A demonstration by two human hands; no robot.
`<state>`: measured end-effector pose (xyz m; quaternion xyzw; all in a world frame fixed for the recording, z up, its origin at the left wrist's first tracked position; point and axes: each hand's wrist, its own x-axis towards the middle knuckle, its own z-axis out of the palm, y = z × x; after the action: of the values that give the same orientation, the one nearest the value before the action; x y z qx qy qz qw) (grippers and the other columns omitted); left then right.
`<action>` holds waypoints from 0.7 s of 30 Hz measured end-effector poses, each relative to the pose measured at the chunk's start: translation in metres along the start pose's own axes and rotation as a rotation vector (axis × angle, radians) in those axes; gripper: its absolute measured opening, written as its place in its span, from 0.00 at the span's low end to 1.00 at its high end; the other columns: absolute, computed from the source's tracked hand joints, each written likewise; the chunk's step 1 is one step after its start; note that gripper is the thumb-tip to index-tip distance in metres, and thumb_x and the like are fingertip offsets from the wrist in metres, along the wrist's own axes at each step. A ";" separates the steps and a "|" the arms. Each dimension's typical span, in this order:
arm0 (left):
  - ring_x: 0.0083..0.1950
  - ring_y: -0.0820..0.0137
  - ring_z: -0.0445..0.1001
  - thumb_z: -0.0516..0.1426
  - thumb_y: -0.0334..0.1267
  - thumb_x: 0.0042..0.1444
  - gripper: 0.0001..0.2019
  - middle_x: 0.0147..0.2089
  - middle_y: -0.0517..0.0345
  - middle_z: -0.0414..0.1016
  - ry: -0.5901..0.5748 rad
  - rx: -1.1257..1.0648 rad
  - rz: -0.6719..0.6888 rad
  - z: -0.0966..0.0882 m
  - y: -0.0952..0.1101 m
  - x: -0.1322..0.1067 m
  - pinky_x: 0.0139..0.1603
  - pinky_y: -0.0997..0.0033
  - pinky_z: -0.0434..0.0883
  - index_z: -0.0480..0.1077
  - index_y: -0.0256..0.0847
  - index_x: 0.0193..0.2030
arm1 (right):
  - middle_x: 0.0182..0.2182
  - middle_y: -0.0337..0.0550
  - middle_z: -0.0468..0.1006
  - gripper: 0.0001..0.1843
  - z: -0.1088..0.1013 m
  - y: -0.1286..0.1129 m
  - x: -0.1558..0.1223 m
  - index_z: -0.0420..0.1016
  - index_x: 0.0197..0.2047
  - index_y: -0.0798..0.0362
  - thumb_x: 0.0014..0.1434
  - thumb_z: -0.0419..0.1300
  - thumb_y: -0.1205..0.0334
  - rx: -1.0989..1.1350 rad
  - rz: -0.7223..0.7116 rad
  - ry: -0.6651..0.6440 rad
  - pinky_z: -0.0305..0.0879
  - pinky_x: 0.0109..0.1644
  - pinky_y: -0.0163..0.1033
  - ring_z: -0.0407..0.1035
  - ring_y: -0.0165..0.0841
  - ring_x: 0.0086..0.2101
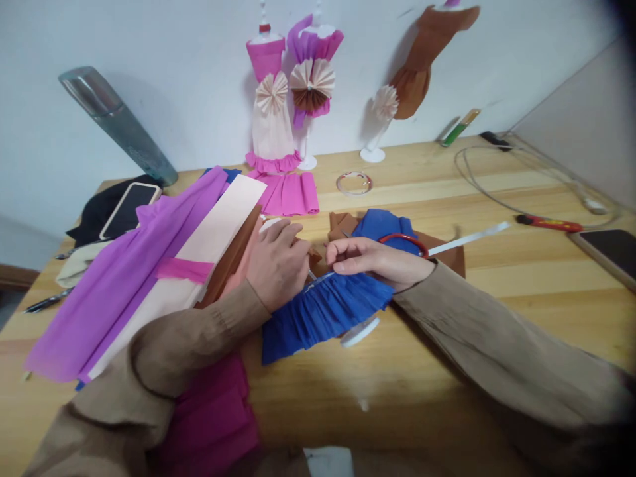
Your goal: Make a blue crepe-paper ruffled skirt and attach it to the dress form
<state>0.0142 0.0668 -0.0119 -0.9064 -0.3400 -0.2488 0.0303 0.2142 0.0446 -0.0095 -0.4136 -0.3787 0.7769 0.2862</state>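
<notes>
Blue ruffle (pixel 325 315) spreads below the right grip (pixel 365 258).

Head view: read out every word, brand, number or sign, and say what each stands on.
No text can be read.
Teal bottle: faint markings on its lower side, too blurred to read.
Red-and-yellow handle: any print is too small to read.
Green-and-gold stick: any print is too small to read.
</notes>
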 end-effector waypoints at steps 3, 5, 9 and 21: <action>0.54 0.59 0.69 0.55 0.29 0.55 0.06 0.48 0.49 0.75 0.077 -0.089 -0.014 0.002 -0.006 0.001 0.57 0.55 0.68 0.74 0.39 0.35 | 0.22 0.33 0.75 0.13 0.004 0.000 0.000 0.72 0.29 0.56 0.42 0.72 0.64 0.063 0.002 0.022 0.62 0.26 0.29 0.67 0.23 0.22; 0.52 0.61 0.70 0.56 0.28 0.54 0.07 0.46 0.51 0.75 0.101 -0.158 -0.026 0.003 -0.008 0.001 0.57 0.56 0.68 0.74 0.40 0.34 | 0.22 0.34 0.75 0.12 0.007 0.000 0.000 0.73 0.29 0.56 0.43 0.71 0.65 0.091 -0.001 0.058 0.63 0.26 0.30 0.68 0.24 0.22; 0.50 0.63 0.71 0.56 0.28 0.54 0.07 0.44 0.50 0.76 0.112 -0.261 -0.050 0.003 -0.011 0.002 0.55 0.57 0.70 0.75 0.39 0.34 | 0.20 0.34 0.74 0.11 0.013 0.003 0.001 0.72 0.27 0.56 0.42 0.71 0.66 0.176 -0.030 0.168 0.62 0.24 0.30 0.67 0.24 0.20; 0.50 0.63 0.72 0.56 0.29 0.54 0.06 0.45 0.49 0.76 0.078 -0.307 -0.068 0.004 -0.010 -0.002 0.54 0.56 0.71 0.74 0.39 0.36 | 0.23 0.36 0.73 0.09 0.012 0.010 0.002 0.71 0.27 0.55 0.45 0.67 0.61 -0.287 -0.269 0.207 0.59 0.28 0.33 0.64 0.26 0.24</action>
<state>0.0083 0.0744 -0.0177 -0.8779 -0.3273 -0.3338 -0.1037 0.2019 0.0362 -0.0138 -0.4735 -0.5055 0.6234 0.3628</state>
